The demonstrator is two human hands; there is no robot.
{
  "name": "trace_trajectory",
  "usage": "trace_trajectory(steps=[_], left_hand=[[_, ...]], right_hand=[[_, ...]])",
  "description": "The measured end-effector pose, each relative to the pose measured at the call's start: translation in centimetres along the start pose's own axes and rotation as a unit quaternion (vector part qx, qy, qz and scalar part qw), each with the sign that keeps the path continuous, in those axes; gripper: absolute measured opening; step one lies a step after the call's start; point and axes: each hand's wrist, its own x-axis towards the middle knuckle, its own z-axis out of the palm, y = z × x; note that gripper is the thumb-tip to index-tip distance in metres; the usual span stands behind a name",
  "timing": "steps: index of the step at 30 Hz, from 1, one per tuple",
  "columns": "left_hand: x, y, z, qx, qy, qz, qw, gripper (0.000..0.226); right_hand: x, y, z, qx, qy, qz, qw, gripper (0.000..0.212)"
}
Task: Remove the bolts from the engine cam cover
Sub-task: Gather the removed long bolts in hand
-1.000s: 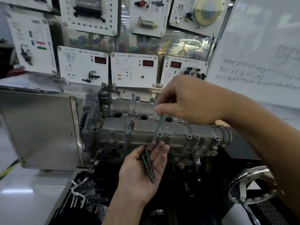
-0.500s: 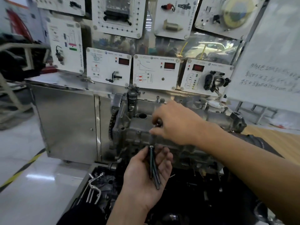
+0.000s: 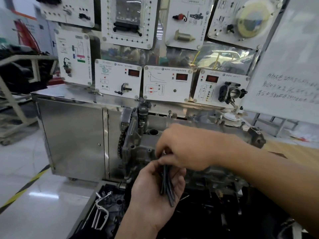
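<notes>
The grey cam cover lies across the engine at centre, with a few bolt heads standing along its far edge. My left hand is palm up below the cover's near edge and cradles a bundle of long dark bolts, fingers curled round them. My right hand reaches in from the right, just above the left palm, and its fingertips pinch the top of a dark bolt that meets the bundle. The cover's near edge is hidden behind both hands.
A steel cabinet stands left of the engine. White training panels with red displays hang behind, and a whiteboard stands at the right. A black tray with loose metal parts sits below the engine.
My right hand came down from the cover with a bolt and now meets the left palm. The left hand rose slightly and curled round the bolts. The camera shifted left and nearer.
</notes>
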Motion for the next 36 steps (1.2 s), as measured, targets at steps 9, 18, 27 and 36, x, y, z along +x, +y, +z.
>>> trace_trajectory(steps=[9, 18, 27, 36], left_hand=[[-0.5, 1.0, -0.4, -0.030, -0.013, 0.023, 0.999, 0.043], [-1.0, 1.9, 0.6, -0.029, -0.017, 0.046, 0.998, 0.038], [-1.1, 2.2, 0.0, -0.021, -0.061, 0.059, 0.996, 0.037], [-0.8, 2.4, 1.2, -0.034, -0.076, 0.044, 0.996, 0.032]], right_hand=[[8.0, 10.7, -1.1, 0.015, 0.109, 0.245, 0.963, 0.043], [10.9, 11.2, 0.4, -0.081, 0.103, 0.272, 0.953, 0.027], [4.0, 3.8, -5.5, 0.077, 0.117, 0.005, 0.990, 0.017], [4.5, 9.4, -3.5, 0.099, 0.249, 0.148, 0.952, 0.028]])
